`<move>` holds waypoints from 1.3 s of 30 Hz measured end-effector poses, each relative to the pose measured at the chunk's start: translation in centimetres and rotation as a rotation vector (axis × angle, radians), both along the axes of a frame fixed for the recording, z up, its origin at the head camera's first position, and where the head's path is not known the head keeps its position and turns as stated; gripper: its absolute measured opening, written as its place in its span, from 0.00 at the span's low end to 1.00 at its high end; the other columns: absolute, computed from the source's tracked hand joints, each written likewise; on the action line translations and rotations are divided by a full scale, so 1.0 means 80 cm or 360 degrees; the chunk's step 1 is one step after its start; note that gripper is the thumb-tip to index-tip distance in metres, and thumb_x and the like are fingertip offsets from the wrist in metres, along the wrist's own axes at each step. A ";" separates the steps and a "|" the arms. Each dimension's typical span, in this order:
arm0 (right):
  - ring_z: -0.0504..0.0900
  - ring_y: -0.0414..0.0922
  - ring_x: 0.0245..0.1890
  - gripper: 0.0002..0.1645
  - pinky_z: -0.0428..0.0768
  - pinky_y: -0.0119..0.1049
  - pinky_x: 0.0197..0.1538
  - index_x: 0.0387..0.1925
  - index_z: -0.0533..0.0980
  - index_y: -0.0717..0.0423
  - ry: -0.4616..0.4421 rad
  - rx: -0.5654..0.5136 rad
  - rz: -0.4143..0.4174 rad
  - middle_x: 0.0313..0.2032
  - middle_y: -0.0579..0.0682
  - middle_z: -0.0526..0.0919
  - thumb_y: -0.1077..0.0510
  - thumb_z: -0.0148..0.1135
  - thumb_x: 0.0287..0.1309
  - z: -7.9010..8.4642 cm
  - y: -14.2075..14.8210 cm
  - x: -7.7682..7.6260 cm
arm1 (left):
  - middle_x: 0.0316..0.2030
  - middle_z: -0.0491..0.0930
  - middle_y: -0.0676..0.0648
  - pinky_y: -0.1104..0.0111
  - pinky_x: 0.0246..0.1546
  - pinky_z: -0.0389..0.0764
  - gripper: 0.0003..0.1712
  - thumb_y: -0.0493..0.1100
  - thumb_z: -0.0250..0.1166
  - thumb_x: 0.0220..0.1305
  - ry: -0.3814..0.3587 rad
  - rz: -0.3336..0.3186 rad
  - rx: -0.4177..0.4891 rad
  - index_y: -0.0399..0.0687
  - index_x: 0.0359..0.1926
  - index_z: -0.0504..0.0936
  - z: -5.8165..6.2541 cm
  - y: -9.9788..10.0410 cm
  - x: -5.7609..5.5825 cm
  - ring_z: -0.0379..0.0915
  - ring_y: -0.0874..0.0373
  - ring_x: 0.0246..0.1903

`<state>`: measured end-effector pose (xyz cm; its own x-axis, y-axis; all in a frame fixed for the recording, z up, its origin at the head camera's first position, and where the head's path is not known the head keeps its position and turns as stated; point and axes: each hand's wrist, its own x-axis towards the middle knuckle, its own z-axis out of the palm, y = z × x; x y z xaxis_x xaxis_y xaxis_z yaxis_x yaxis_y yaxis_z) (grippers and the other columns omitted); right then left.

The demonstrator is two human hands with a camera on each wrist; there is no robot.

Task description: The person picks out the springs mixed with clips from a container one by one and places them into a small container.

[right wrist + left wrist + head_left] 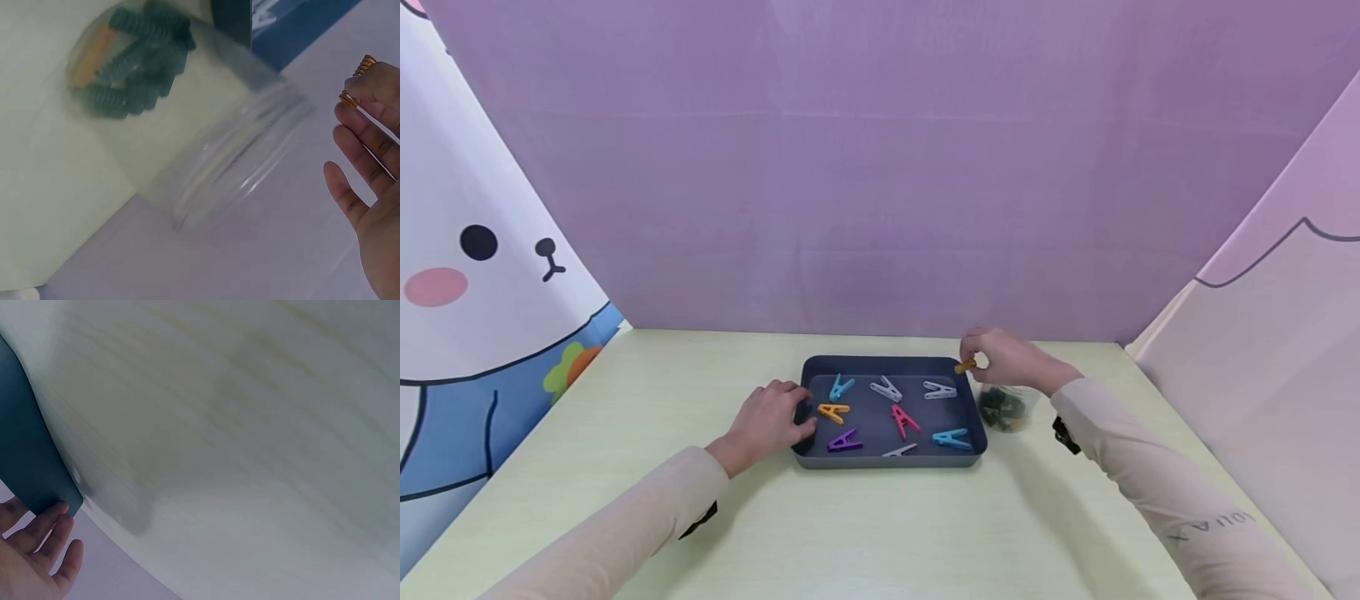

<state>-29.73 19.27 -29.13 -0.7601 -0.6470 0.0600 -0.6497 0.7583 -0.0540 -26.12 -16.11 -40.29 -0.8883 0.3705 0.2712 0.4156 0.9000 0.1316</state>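
Between thumb and forefinger, my right hand (1011, 360) pinches a small copper-gold coil spring (357, 81), held above the tray's back right corner; its other fingers are spread in the right wrist view. A dark grey rectangular tray (887, 461) sits on the table, and several clothespins lie apart inside it. My left hand (769, 421) holds the tray's left side, fingers and thumb at the rim; in the left wrist view its fingertips touch the wall (34, 444). To the right of the tray, below my right hand, stands a clear plastic jar (244, 156) with several dark green springs and an orange one.
The clothespins include a red one (904, 421), a purple one (846, 442), an orange one (832, 412) and a blue one (952, 438). Behind the pale wooden table (880, 533) rises a purple cloth backdrop (880, 208), with printed panels on both sides.
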 end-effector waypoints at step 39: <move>0.72 0.45 0.32 0.06 0.73 0.38 0.34 0.25 0.79 0.54 0.0112 -0.0112 -0.0166 0.26 0.46 0.77 0.65 0.66 0.41 -0.029 0.080 0.001 | 0.44 0.80 0.43 0.54 0.42 0.76 0.25 0.57 0.63 0.51 -0.0008 0.0000 0.0005 0.45 0.44 0.80 0.000 0.000 -0.001 0.74 0.48 0.44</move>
<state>-29.66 25.65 -31.45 -0.8154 -0.5570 0.1578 -0.5716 0.8179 -0.0664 -26.16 -16.13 -40.29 -0.8897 0.3696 0.2680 0.4148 0.8996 0.1363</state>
